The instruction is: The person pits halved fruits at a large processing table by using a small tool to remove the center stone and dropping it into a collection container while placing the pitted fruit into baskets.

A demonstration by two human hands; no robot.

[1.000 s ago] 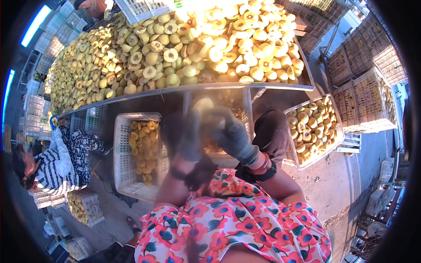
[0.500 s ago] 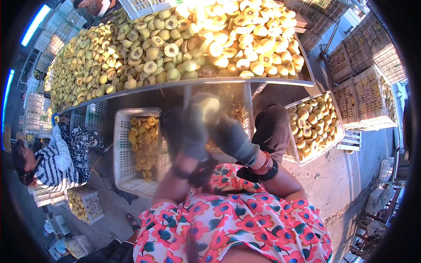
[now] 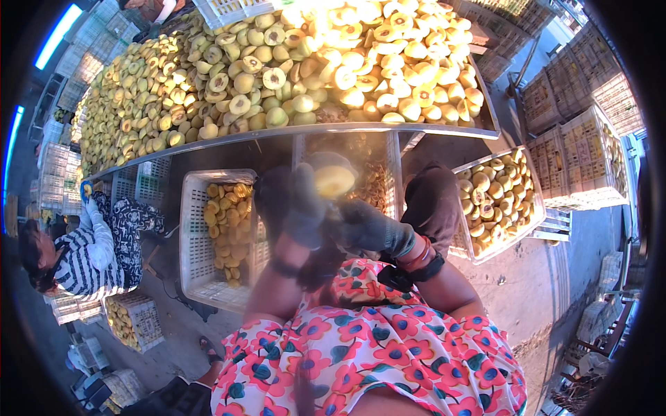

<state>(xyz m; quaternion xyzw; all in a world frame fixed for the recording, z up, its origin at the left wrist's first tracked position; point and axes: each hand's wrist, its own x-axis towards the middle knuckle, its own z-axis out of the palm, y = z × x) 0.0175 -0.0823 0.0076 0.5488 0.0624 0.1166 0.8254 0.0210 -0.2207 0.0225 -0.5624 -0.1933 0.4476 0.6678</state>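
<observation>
In front of my lap, both hands work close together in dark grey gloves. A yellow peach half (image 3: 334, 180) shows blurred at the fingers of my left hand (image 3: 305, 208), which is closed on it. Just below and to the right, my right hand (image 3: 366, 227) has its fingers curled in; whatever it grips is hidden. Under my hands stands a crate of brownish peelings (image 3: 374, 177). Beyond it, a metal-edged table (image 3: 277, 134) bears a large heap of halved peaches (image 3: 239, 87), some with a dark hollow showing.
To my left is a white crate (image 3: 198, 277) partly filled with yellow pieces; to my right, a crate of peach halves (image 3: 494, 197). Stacked crates (image 3: 579, 156) line the right side. A person in a striped top (image 3: 87, 260) sits at the left, and another person (image 3: 149, 10) is at the far left.
The peach half has come slightly lower and shows larger. My right hand has drawn back a little toward me, its fingers curling in. The view has shifted slightly.
</observation>
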